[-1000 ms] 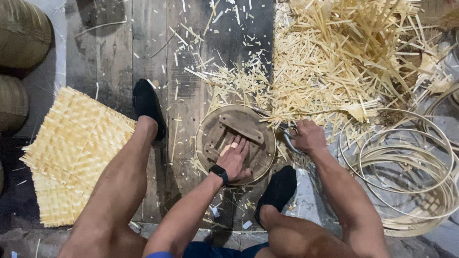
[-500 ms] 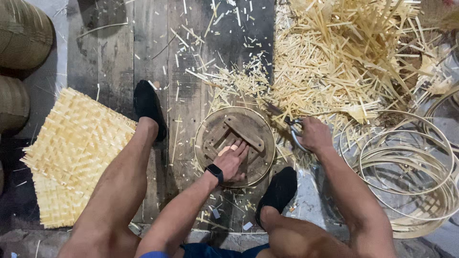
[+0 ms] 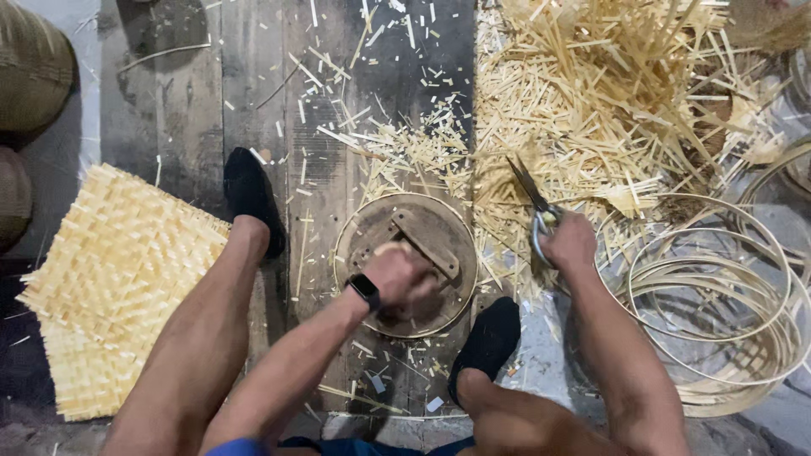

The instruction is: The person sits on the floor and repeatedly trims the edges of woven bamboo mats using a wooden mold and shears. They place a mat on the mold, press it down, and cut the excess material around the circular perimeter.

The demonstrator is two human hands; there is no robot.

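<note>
A round wooden disc (image 3: 439, 221) with a crossbar lies on the plank floor between my two feet. My left hand (image 3: 401, 274), with a dark watch at the wrist, is closed on the bar on the disc's near half. To the right of the disc, my right hand (image 3: 568, 243) grips a pair of scissors (image 3: 530, 198) whose blades point up and left into the pile of cut bamboo strips (image 3: 608, 93).
A woven bamboo mat (image 3: 110, 287) lies at the left beside my left leg. Several bamboo hoops (image 3: 718, 295) are stacked at the right. Dark rounded baskets (image 3: 29, 67) stand at the far left edge. Bamboo offcuts litter the planks.
My left hand has closed from resting flat on the disc into a grip on its bar. My right hand has lifted the scissors away from the disc's rim toward the right.
</note>
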